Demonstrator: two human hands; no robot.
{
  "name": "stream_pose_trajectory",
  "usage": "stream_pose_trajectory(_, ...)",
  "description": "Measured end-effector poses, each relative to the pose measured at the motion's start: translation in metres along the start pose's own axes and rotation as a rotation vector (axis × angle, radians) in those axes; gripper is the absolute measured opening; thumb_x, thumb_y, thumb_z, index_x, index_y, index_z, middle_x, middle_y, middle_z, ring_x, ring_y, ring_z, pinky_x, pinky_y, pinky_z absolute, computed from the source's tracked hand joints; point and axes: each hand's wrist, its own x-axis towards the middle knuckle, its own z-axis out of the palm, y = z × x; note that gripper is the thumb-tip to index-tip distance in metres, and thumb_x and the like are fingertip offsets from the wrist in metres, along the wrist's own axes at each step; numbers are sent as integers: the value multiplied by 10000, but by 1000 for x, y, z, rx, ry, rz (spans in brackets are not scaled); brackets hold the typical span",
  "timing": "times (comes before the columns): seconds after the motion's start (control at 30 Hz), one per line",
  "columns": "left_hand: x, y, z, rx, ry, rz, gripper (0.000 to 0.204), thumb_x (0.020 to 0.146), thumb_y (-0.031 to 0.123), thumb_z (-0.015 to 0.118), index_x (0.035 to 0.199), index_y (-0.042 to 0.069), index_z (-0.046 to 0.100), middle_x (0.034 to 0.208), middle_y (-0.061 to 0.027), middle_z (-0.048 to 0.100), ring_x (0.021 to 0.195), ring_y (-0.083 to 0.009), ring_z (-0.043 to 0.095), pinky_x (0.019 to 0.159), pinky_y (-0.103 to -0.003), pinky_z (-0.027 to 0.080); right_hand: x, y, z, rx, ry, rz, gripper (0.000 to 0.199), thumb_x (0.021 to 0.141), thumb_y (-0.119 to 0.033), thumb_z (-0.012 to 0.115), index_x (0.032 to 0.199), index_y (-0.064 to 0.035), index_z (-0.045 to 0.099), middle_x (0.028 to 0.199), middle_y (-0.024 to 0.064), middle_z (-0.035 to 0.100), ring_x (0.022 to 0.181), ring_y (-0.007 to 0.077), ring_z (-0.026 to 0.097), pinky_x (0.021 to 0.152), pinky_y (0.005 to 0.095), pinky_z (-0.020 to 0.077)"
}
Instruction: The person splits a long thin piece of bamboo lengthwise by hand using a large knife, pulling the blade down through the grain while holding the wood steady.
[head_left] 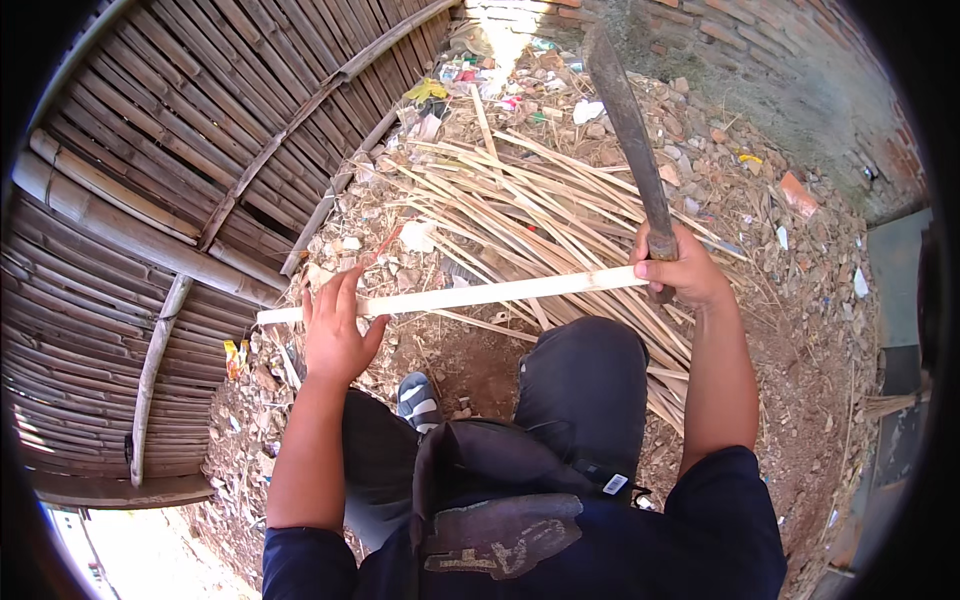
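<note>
Head view, looking down on a seated person; the right hand [678, 268] is clenched round the handle of a long dark blade [628, 120], which points up and away, and the same fist pins the near end of a pale bamboo strip [470, 294]; the strip lies level across the knees, its far end resting against the left hand [335, 325], whose fingers are spread and extended upward, palm behind the strip rather than wrapped round it. Behind lies a heap of split bamboo slivers [520, 195] on rubble; a woven bamboo wall [170, 180] fills the left. Judged risk: with the left hand open, the strip could twist or slip under a cut, and a glancing blade could reach those fingers or the knee [590, 360] below. Litter: a crumpled yellow wrapper [427, 90] at the wall's foot near the top; a small yellow-and-red packet [233, 355] by the wall; a small white tag [615, 484] on the dark clothing.
</note>
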Motion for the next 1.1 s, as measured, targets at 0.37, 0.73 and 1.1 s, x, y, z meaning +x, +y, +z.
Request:
stream_pose_trajectory(0.37, -1, -39, -25, -287, -239, -290, 431, 965, 439, 715, 838, 27, 691, 686, -191, 654, 656, -390, 664, 629, -473, 508, 88, -23, 32, 79, 369, -254, 269, 950, -255, 789, 969, -82, 585, 702, -26, 550, 570, 76, 506, 538, 251, 418)
stream_pose_trajectory(0.73, 7, -11, 13, -297, -96, -435, 529, 1023, 528, 592, 876, 24, 652, 737, -232, 670, 737, -448, 665, 688, -527, 506, 123, -51, 164, -632, 135, -333, 336, 846, -274, 803, 1082, -48, 724, 822, 164, 702, 742, 293, 682, 702, 416, 522)
stream_pose_trajectory(1.1, 14, -53, 17, -331, -7, -466, 593, 1026, 570, 566, 868, 6, 657, 749, -237, 678, 754, -455, 679, 711, -530, 515, 148, -39, 246, -1102, -173, -21, 368, 885, -314, 758, 1193, -118, 704, 1003, 155, 749, 966, 375, 719, 822, 486, 564)
